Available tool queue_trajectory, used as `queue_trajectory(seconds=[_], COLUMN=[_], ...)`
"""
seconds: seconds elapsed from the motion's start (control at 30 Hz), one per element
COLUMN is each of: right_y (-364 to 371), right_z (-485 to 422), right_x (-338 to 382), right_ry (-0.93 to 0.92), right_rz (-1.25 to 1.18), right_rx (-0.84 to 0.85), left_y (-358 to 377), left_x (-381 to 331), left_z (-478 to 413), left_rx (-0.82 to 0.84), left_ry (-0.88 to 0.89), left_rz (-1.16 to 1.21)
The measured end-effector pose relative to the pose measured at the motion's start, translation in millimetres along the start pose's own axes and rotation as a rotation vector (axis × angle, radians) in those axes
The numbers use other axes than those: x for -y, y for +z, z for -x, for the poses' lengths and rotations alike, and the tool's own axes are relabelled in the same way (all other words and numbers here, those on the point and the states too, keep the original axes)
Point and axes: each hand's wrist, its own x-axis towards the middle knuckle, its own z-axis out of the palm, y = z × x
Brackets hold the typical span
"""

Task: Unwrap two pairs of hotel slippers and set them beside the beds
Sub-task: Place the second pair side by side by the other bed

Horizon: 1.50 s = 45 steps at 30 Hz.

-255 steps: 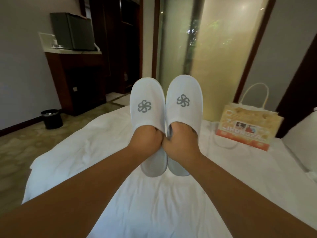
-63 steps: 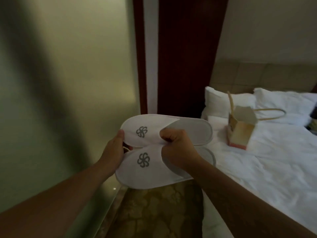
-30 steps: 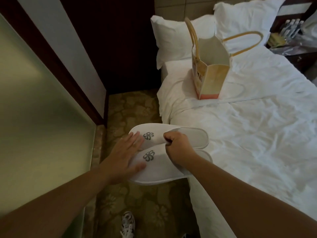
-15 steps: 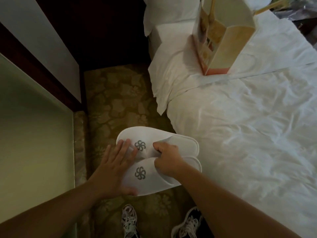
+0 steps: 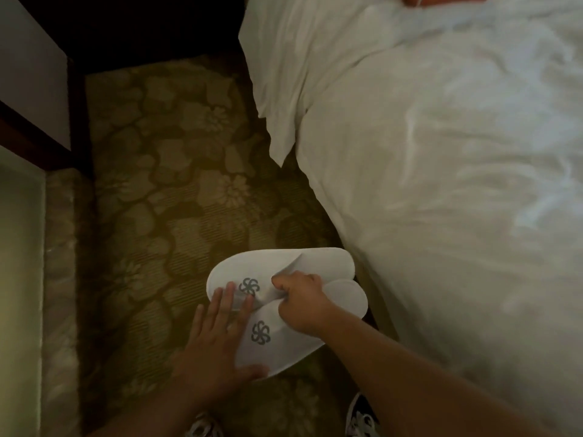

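two white slippers (image 5: 284, 304) sit side by side low over the patterned carpet (image 5: 176, 171), just beside the bed (image 5: 441, 152). the right hand (image 5: 303, 305) pinches their uppers closed; the left hand (image 5: 214, 339) lies flat, fingers spread, on their toes.

No readable words or numbers anywhere, only a grey pinwheel-flower emblem on far white slipper (image 5: 277, 272), same grey emblem on near white slipper (image 5: 274, 345), no lettering beside either
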Motion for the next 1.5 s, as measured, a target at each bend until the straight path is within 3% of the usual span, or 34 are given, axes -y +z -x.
queue_trajectory(seconds=[0.27, 0.53, 0.7, 0.87, 1.03, 1.2, 1.37, 1.5], right_y=[65, 109, 106, 28, -34, -45, -49, -42], right_z=[-128, -205, -208, -195, -182, -181, -185, -192], right_x=[-115, -186, -205, -192, -185, -185, -186, -193], right_ry=[0.042, 0.102, 0.126, 0.148, 0.395, 0.552, 0.687, 0.758], right_rz=[-0.071, -0.022, 0.066, 0.336, -0.154, -0.552, -0.631, -0.612], right_rx=[-0.059, -0.066, 0.022, 0.177, -0.051, -0.015, 0.059, 0.085], left_y=[142, 214, 226, 212, 211, 221, 226, 221], left_x=[38, 24, 8, -3, -12, -31, -43, -41], left_z=[-121, -208, -226, -252, -274, -278, -281, -286], left_rx=[0.009, -0.048, -0.051, -0.121, -0.033, 0.043, 0.010, 0.144], left_ry=[0.018, -0.135, 0.050, 0.230, 0.379, 0.382, 0.373, 0.257], left_rz=[-0.042, 0.127, -0.003, -0.015, -0.258, -0.428, -0.409, -0.393])
